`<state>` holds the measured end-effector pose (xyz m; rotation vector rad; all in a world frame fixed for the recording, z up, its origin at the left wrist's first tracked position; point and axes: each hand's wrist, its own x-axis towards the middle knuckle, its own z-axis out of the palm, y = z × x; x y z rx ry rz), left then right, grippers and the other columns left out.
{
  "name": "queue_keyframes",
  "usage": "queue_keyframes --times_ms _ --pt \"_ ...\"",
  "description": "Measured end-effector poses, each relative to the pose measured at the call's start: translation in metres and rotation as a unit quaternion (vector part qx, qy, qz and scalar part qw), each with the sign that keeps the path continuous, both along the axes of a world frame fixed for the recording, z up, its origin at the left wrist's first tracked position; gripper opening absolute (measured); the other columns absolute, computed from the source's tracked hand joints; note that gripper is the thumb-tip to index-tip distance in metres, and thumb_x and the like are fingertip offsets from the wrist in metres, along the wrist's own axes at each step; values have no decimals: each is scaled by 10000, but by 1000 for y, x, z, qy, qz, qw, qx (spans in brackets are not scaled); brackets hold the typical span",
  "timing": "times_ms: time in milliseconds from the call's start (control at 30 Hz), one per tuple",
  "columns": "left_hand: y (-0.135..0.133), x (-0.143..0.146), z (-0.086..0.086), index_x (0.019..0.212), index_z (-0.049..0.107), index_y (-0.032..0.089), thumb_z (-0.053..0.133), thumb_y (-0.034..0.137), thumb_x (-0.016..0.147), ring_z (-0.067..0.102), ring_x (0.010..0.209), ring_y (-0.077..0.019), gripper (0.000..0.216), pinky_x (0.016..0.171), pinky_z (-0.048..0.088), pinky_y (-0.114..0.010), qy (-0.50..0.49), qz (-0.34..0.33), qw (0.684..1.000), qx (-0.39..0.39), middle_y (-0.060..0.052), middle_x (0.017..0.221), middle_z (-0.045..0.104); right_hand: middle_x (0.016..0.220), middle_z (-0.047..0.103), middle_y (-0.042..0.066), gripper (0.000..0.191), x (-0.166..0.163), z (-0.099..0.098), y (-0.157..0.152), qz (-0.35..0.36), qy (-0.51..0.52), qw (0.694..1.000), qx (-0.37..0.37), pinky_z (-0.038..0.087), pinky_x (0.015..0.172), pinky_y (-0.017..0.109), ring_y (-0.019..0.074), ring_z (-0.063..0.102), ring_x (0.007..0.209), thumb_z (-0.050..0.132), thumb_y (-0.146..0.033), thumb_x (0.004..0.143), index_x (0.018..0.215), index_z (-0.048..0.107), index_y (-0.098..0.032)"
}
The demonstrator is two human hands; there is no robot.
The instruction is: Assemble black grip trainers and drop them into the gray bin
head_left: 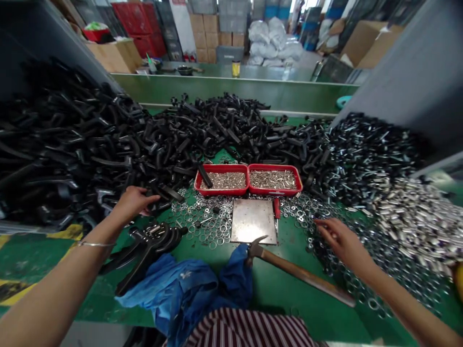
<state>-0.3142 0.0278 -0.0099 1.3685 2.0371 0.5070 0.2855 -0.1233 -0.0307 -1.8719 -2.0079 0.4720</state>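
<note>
My left hand [134, 201] reaches into the edge of a large heap of black curved handle-like parts [152, 144], its fingers apart beside a few of them. Just below it lie several joined black parts [155, 241] with small metal cylinders on top. My right hand [336, 236] is over small dark pieces and rings right of the steel plate [253, 220], its index finger stretched out and other fingers partly bent. Nothing clearly shows in its grasp. A claw hammer [300, 272] lies between the hands, its head by a blue cloth [195, 284].
Two red trays [222, 193] [275, 193] of small metal pins stand behind the plate. A red-handled screwdriver [277, 209] lies at its right. Loose metal rings [213, 231] are scattered around. Silver cylinders [423, 217] and dark bolts [376, 149] are piled at right.
</note>
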Motion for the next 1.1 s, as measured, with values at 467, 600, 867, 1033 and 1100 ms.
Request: queue_keyframes --times_ms 467,600,867,1033,1100 --pt "-96 79 92 934 605 228 616 215 859 472 576 -55 76 568 456 -206 -493 -5 811 314 45 761 566 1224 635 201 377 23 -18 100 147 -129 977 85 476 908 455 345 619 1077 390 -388 970 1216 598 -192" --pt "-96 129 36 966 668 189 613 234 877 608 772 -154 113 755 511 -307 -95 -170 952 235 -37 869 635 1210 623 250 455 7 -44 110 144 -202 955 166 427 961 532 388 578 1116 364 -286 943 1299 552 -75" --pt "-55 166 -32 954 652 102 385 21 892 613 999 -272 286 895 494 -372 362 -212 900 116 -161 1013 618 1050 687 152 358 28 -40 86 133 -166 970 119 483 870 450 300 615 961 402 -275 960 1191 646 -152" --pt "-53 165 -31 986 636 128 396 30 881 632 946 -265 280 823 502 -344 365 -237 893 111 -137 983 620 1094 653 139 304 17 -26 90 83 -110 983 125 478 930 417 276 601 1032 407 -264 969 1141 640 -173" --pt "-56 161 -28 998 633 149 424 26 853 636 935 -264 283 812 500 -341 352 -230 900 113 -122 967 626 1085 643 132 272 8 -24 100 77 -121 985 99 492 891 399 272 608 1017 433 -273 959 1120 634 -186"
